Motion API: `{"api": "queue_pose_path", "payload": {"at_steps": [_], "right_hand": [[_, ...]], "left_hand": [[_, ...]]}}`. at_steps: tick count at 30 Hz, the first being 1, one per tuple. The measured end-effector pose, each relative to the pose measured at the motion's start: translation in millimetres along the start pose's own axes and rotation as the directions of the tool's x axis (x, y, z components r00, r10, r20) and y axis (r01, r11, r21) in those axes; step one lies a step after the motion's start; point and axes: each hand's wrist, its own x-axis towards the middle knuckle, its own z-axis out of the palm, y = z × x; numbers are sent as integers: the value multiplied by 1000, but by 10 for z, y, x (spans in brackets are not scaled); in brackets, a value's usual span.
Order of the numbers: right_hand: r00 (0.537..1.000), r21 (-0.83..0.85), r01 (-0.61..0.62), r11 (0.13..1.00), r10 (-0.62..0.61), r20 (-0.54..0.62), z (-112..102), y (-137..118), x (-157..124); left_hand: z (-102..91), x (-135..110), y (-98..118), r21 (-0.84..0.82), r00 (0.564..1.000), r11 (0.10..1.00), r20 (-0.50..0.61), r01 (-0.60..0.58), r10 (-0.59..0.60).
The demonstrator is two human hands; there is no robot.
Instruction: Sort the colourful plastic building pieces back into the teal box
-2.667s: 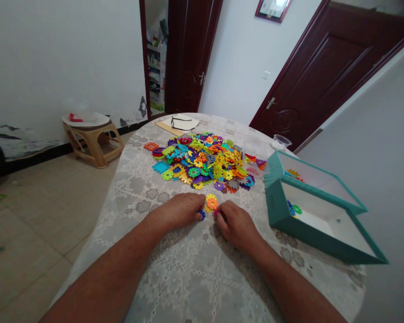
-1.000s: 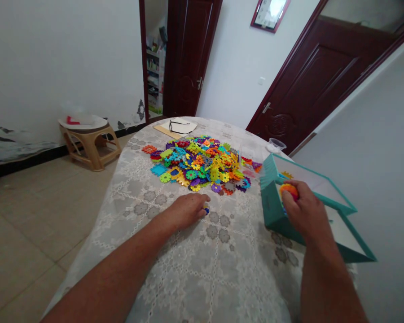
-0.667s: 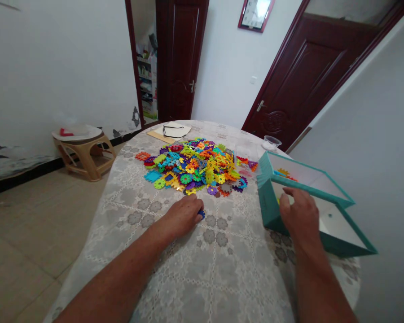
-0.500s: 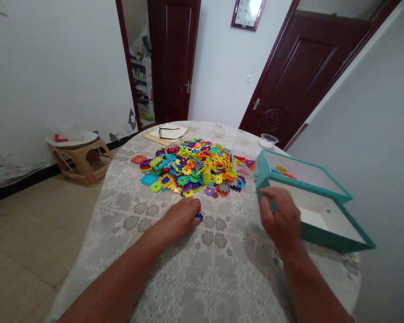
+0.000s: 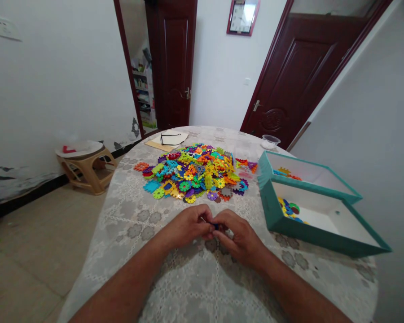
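Observation:
Over the near middle of the table, my left hand (image 5: pixel 192 228) and my right hand (image 5: pixel 239 234) meet fingertip to fingertip. Both are closed in a pinch around a small dark blue plastic disc (image 5: pixel 216 226), mostly hidden by the fingers. Just beyond them lies a big heap of colourful notched plastic pieces (image 5: pixel 195 170), with flower-like discs and square ones among them. To the right of my right hand stands a teal box (image 5: pixel 276 215) with a white inside, holding several yellow, blue and green discs (image 5: pixel 287 207).
A second teal-edged compartment (image 5: pixel 309 163) behind the box holds a few pieces. Clear plastic bowl (image 5: pixel 271 140) stands at the far right edge. Glasses (image 5: pixel 171 139) rest on paper at the far left. A tan stool (image 5: pixel 90 172) stands on the floor at left.
My right hand has come from the box's near left corner to the middle and joined my left hand at the blue disc. The view has shifted slightly, now showing discs inside the box.

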Motion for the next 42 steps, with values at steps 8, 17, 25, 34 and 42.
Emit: {"api": "queue_pose_path", "payload": {"at_steps": [8,17,25,34,42], "right_hand": [[980,-98,80,992,-96,-172,-145,-9,40],[636,-526,-538,659,-92,-767,-1156,381,-266],[809,-586,-160,794,-235,-539,-679,341,-162],[975,-390,101,915,-170,-145,186,437,-125],[990,-399,77,914,-117,-76,283,529,-208]], "left_hand": [[-77,-13,96,-21,999,999,26,-33,34],[-235,-76,209,103,927,989,-351,-103,133],[-656,-168,279,351,501,936,-804,-36,321],[-1556,-300,174,-104,318,974,-947,-201,-35],[-2126,-554,56,-91,224,983,-973,-160,-53]]}}
